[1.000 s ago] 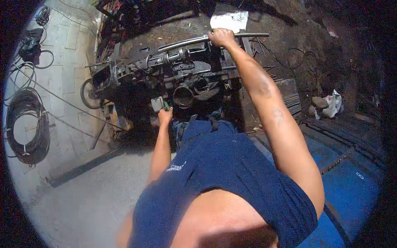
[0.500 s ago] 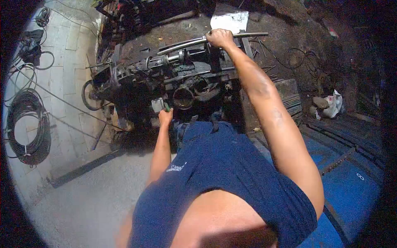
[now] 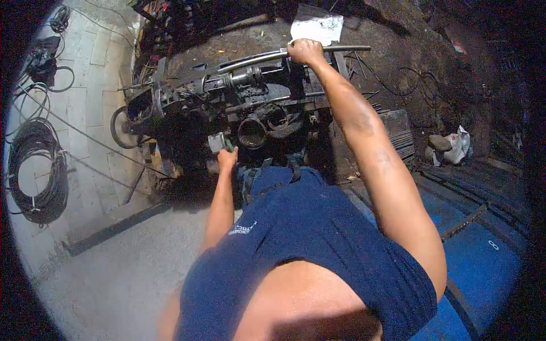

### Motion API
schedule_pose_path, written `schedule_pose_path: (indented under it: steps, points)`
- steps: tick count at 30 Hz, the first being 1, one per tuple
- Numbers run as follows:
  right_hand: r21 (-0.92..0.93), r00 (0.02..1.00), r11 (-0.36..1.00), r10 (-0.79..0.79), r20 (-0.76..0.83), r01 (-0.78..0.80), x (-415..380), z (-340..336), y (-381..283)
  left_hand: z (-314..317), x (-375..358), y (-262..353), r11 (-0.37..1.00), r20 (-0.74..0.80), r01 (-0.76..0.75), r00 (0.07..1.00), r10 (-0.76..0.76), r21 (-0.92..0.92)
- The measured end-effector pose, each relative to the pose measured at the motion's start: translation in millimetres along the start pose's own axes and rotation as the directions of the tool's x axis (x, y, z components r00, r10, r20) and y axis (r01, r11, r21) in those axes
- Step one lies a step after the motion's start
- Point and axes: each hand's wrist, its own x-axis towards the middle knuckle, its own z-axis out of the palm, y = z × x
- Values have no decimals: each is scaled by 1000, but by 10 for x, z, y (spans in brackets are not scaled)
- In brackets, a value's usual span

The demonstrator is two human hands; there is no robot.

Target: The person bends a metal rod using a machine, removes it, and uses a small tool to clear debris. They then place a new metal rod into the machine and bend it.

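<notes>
My right hand [image 3: 306,52] is wrapped over a long metal bar [image 3: 256,59] at the far side of a dark, greasy machine [image 3: 199,111]. The bar runs left and right past my fist, close above a horizontal shaft [image 3: 230,79]. Lower and to the left, my left hand [image 3: 228,158] closes around a green-handled tool [image 3: 228,145] with a flat, pale, square end. This tool is near the machine's front side, left of a round, dark opening [image 3: 252,132]. My left palm is hidden from above.
A wheel [image 3: 121,128] sits at the machine's left end. Coiled black cable [image 3: 18,184] lies on the pale tiles, with loose cables crossing toward the machine. White paper [image 3: 324,29] lies beyond my right hand. Metal rods [image 3: 405,144] and a white bag [image 3: 456,145] are at right.
Both hands keep their holds on the bar and the green-handled tool, with hardly any movement. The view has shifted slightly. The shaft and left-end wheel look a little different in shade.
</notes>
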Motion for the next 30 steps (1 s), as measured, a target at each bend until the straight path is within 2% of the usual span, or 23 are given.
schedule_pose_path:
  steps: [4, 6, 13, 18, 22, 30]
  points:
    - [-8, 1000, 1000, 24, 17, -24, -2, -28, -45, -2, -22, 15, 1000, 27, -4, 1000, 4, -11]
    - [-27, 1000, 1000, 5, 0, -5, 3, -26, -55, 48, -15, 6, 997, -46, 33, 998, -36, -68]
    - [-10, 1000, 1000, 27, -14, -27, 0, 19, -57, 15, -11, 7, 999, -6, 48, 999, -48, -19]
    - [26, 999, 999, 37, -39, -36, 1, 23, -29, -2, -36, 26, 994, -36, -3, 999, -1, -111]
    - [14, 999, 999, 39, -29, -38, 20, 36, -52, 21, -48, 6, 996, -61, 7, 998, -13, -94]
    - [8, 997, 1000, 12, -74, -12, 19, 77, -76, 154, 74, -140, 987, -69, -67, 996, 57, -149]
